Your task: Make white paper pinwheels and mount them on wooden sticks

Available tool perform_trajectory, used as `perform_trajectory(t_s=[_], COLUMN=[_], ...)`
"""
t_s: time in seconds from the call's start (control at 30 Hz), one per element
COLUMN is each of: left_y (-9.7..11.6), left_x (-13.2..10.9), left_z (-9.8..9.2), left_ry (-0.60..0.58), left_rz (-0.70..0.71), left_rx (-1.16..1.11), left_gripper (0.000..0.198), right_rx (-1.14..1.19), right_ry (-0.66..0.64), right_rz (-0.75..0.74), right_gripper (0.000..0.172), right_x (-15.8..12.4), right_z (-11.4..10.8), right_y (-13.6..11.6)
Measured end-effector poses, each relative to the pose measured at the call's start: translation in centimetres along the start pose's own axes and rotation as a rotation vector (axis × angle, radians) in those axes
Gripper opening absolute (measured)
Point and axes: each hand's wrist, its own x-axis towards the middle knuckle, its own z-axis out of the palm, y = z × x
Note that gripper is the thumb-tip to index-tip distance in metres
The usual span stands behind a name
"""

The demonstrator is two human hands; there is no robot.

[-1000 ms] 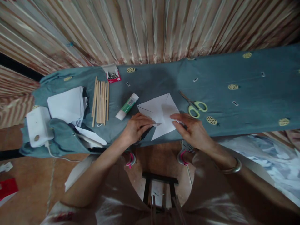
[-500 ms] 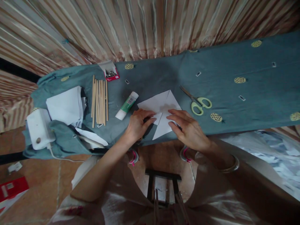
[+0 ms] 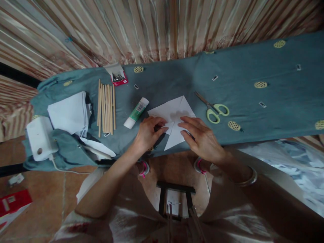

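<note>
A white sheet of paper (image 3: 177, 109), partly folded with pointed corners, lies on the cloth between my hands. My left hand (image 3: 150, 131) pinches a folded corner of it between thumb and fingers, near the middle of the sheet. My right hand (image 3: 199, 136) rests on the right side of the paper, its fingers spread and stretched out. Left of the paper lies a green and white glue stick (image 3: 136, 113). To the right, a pair of scissors (image 3: 212, 109) with light green handles lies closed, blades pointing up and left.
Wooden sticks (image 3: 107, 109) lie side by side left of the glue stick. Behind them stands an open red box (image 3: 119, 79) of small metal pieces. Stacked paper (image 3: 68, 113) and a white corded device (image 3: 40, 138) occupy the left end. A striped curtain (image 3: 157, 30) hangs behind.
The fingers of my right hand have shifted slightly left over the paper. My left hand keeps its pinch on the folded corner, and the view has tilted a little.
</note>
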Motion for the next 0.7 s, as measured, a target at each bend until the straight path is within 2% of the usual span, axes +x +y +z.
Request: perform_trajectory(t_s=[0.7], left_y=[0.3], left_x=[0.1], left_z=[-0.2], left_ry=[-0.016], left_rz=[-0.021], left_rx=[0.007], left_gripper=[0.016], right_rx=[-0.035], right_ry=[-0.035], right_rz=[-0.041], right_gripper=[0.041], right_x=[1.0], right_z=[1.3], right_y=[-0.5])
